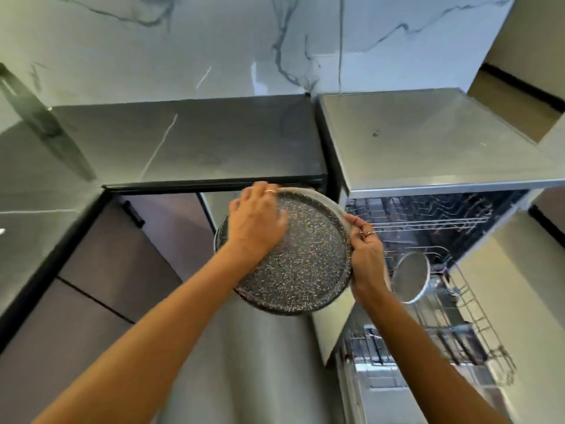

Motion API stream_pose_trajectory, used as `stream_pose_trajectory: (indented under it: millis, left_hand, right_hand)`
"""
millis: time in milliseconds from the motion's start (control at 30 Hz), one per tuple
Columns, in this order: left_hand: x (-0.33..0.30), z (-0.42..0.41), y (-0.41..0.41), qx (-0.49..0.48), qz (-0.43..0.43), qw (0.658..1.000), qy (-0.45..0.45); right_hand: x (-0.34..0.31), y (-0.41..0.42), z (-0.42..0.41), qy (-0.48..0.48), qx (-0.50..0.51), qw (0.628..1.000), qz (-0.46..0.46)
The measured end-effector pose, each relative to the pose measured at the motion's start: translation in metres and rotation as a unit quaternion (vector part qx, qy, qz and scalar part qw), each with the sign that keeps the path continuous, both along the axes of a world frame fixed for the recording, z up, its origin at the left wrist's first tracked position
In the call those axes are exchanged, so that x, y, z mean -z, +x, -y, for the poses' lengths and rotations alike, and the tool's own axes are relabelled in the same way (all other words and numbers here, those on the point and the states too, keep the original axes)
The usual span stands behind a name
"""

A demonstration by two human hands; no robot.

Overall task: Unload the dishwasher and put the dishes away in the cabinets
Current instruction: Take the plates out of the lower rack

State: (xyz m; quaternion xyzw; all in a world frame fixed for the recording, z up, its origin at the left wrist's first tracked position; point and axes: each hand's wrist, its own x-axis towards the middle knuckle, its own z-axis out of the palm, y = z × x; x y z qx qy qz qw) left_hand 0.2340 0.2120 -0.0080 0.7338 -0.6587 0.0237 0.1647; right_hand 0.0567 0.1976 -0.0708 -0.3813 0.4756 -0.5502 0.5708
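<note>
A large round speckled dark plate (305, 264) is held in the air in front of the counter edge, tilted toward me. A pale rim of a second plate (324, 198) shows behind its upper right edge. My left hand (255, 221) lies across the plate's upper left face, fingers reaching over the top rim. My right hand (365, 249) grips the right rim with curled fingers. The dishwasher (428, 185) stands open on the right. Its pulled-out lower rack (477, 316) holds a grey plate with a white rim (411, 278), standing upright.
A dark marble counter (189, 145) runs across the back and down the left side. Brown cabinet doors (101, 270) sit below it, with a black handle (134, 214). The dishwasher's steel top (428, 139) is on the right. The upper rack (428, 215) shows inside.
</note>
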Motion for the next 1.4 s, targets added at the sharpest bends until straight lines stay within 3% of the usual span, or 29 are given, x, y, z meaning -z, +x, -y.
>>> stream_pose_trajectory:
  millis: [133, 200, 300, 367, 467, 833, 1033, 1300, 1400]
  left_hand:
    - [0.018, -0.016, 0.111, -0.15, -0.167, 0.964, 0.146]
    - [0.034, -0.024, 0.151, -0.184, -0.323, 0.909, 0.19]
    - [0.054, -0.04, 0.189, -0.188, -0.527, 0.796, 0.231]
    - [0.064, -0.047, 0.197, -0.191, -0.604, 0.738, 0.233]
    - [0.086, -0.035, 0.199, -0.218, -0.655, 0.697, 0.194]
    - [0.2, 0.098, 0.2, -0.342, -0.633, 0.69, 0.077]
    - [0.265, 0.171, 0.209, -0.332, -0.584, 0.739, 0.053]
    - [0.34, 0.243, 0.221, -0.35, -0.638, 0.673, 0.131]
    - [0.355, 0.261, 0.222, -0.315, -0.644, 0.675, 0.174]
  right_hand:
    - [0.013, 0.072, -0.009, 0.016, -0.023, 0.999, -0.029]
    - [0.021, 0.099, -0.012, 0.025, -0.028, 0.998, -0.046]
    - [0.033, 0.122, -0.013, 0.051, -0.02, 0.997, -0.051]
    - [0.039, 0.132, -0.006, 0.062, -0.021, 0.996, -0.054]
    - [0.051, 0.144, 0.01, 0.079, -0.013, 0.995, -0.06]
    - [0.155, 0.192, 0.109, 0.244, -0.026, 0.968, -0.057]
    - [0.223, 0.205, 0.159, 0.293, -0.071, 0.95, -0.087]
    - [0.295, 0.226, 0.248, 0.277, -0.05, 0.957, -0.077]
    - [0.312, 0.232, 0.271, 0.272, -0.052, 0.96, -0.047]
